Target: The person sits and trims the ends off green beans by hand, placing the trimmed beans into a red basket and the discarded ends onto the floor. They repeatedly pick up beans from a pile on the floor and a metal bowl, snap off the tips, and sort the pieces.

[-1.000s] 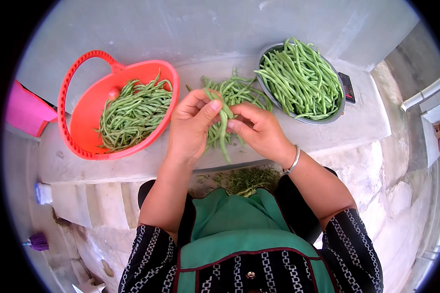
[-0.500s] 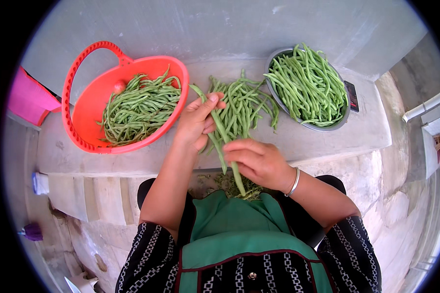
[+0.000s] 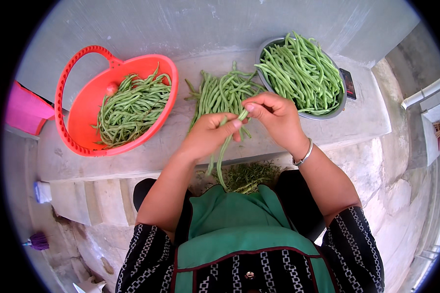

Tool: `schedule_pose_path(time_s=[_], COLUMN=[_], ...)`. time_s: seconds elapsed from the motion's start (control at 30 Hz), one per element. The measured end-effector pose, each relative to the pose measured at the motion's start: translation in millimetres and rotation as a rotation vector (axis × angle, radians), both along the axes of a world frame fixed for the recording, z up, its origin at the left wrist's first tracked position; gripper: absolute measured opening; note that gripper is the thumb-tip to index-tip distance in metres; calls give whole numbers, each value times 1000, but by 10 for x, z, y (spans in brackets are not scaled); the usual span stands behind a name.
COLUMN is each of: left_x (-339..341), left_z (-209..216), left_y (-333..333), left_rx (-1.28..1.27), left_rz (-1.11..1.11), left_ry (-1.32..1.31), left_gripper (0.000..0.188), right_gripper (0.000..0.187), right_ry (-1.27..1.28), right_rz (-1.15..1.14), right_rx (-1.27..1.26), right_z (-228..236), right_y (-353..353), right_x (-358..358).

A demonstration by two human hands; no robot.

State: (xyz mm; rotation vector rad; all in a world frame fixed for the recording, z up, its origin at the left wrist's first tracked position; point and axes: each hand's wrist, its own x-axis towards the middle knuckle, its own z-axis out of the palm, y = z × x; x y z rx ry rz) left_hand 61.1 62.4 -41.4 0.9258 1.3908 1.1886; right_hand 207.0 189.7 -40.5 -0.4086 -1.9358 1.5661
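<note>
My left hand (image 3: 211, 133) is closed around green beans (image 3: 222, 163), whose long ends hang down over the edge of the ledge. With thumb and forefinger, my right hand (image 3: 277, 117) pinches the upper tip of a bean, close to the left fingertips. Behind both hands lies a loose pile of green beans (image 3: 219, 93), partly hidden by them. To the left, a red plastic basket (image 3: 85, 116) holds thinner, duller beans (image 3: 134, 107) and a small round reddish thing (image 3: 112, 89). At the right, a grey bowl (image 3: 320, 116) is heaped with bright green beans (image 3: 303, 73).
Everything stands on a grey concrete ledge (image 3: 132, 163) against a wall (image 3: 190, 24). A dark phone-like device (image 3: 347, 84) lies beside the bowl. Green scraps (image 3: 252, 176) are heaped below the ledge, before my green apron (image 3: 230, 210). A purple brush (image 3: 38, 240) is at far left.
My right hand has moved up from the bean's lower part to its upper tip. The left hand has come down and right, meeting it. The view has shifted slightly.
</note>
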Motion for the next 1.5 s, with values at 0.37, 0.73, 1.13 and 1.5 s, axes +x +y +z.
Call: schedule_pose_path(time_s=[0.37, 0.73, 1.13, 1.5], left_x=[-112, -779, -24, -229], left_z=[-237, -211, 66, -14], left_y=[64, 684, 179, 63], left_rx=[-91, 136, 218, 271], left_rz=[181, 439, -5, 207], left_ry=[-163, 420, 586, -506], left_gripper=[21, 26, 23, 17], right_gripper=[5, 7, 19, 31], right_ry=[11, -322, -97, -110], right_rz=[-151, 389, -57, 98], right_rx=[910, 863, 219, -363], right_z=[40, -359, 82, 36], right_y=[-24, -156, -105, 73], right_x=[-11, 200, -118, -92])
